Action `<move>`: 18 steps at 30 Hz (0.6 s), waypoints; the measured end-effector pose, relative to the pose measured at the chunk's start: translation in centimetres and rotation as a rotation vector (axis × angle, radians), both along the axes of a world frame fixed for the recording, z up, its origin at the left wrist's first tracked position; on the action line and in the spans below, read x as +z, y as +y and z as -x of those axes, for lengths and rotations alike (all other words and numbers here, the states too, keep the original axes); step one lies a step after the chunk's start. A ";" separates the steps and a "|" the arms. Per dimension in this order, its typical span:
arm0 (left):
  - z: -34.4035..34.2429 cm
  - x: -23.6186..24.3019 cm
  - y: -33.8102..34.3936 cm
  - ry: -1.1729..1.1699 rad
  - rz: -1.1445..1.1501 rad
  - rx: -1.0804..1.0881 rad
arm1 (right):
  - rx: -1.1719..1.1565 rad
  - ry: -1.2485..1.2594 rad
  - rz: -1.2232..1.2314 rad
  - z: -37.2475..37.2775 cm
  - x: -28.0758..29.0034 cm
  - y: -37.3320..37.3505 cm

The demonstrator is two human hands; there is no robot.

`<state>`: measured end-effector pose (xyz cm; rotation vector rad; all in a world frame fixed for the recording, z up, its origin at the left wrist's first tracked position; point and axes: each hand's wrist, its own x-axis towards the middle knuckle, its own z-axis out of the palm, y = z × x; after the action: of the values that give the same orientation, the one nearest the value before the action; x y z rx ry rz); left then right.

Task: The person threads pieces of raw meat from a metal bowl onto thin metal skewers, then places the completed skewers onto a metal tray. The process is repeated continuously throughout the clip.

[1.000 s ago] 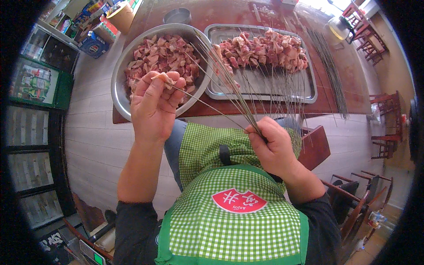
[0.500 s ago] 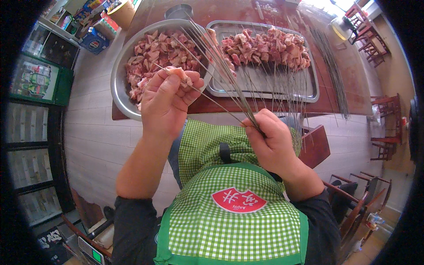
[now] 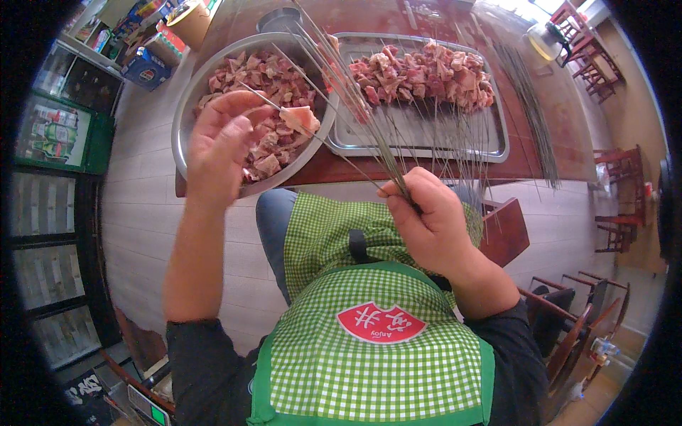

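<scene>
My right hand [image 3: 426, 220] grips a bundle of thin metal skewers [image 3: 389, 160] that fans upward. One skewer angles left, with a pale pink meat piece [image 3: 300, 118] threaded on it. My left hand [image 3: 222, 145], fingers loosely curved apart and slightly blurred, is just left of that piece, holding nothing I can see, above a round steel bowl [image 3: 182, 135] of cut meat [image 3: 270, 145]. To the right, a rectangular steel tray [image 3: 341, 142] holds a long heap of meat [image 3: 426, 78], with many skewer ends reaching out toward me.
A reddish wooden table [image 3: 568, 128] carries loose skewers [image 3: 526, 106], a small round pan [image 3: 277, 21] and a glass pitcher [image 3: 543, 44]. A green glass-door fridge [image 3: 57, 131] and boxes [image 3: 145, 67] stand left; wooden chairs [image 3: 621, 192] stand right. My checked apron [image 3: 369, 369] covers my lap.
My left hand has let go of the meat piece and moved left, leaving it on the skewer. My right hand, with the bundle, has moved slightly up and left.
</scene>
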<state>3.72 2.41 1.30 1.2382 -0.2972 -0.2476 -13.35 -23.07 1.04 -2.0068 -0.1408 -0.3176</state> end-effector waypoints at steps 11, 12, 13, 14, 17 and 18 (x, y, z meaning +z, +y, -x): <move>-4.9 1.4 3.5 -0.842 -1.294 -0.316 | -0.061 0.034 0.026 0.7 -0.6 -0.9; -4.8 1.4 3.2 -0.945 -1.332 -0.345 | -0.058 0.042 0.028 0.8 -0.6 -0.9; -5.0 1.5 3.0 -0.908 -1.346 -0.350 | -0.056 0.051 0.030 0.8 -0.6 -0.9; -5.2 1.6 2.8 -0.868 -1.371 -0.359 | -0.054 0.072 0.034 1.0 -0.5 -0.9; -5.3 1.9 3.2 -0.577 -1.329 -0.310 | -0.042 0.099 0.047 1.3 -0.4 -1.2; -5.3 2.0 3.5 -0.493 -1.252 -0.284 | -0.040 0.085 0.049 1.3 -0.4 -1.3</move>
<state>9.06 5.89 3.26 2.5067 -0.8145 -0.3904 -14.66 -24.33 0.64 -2.0701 -0.0548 -0.2558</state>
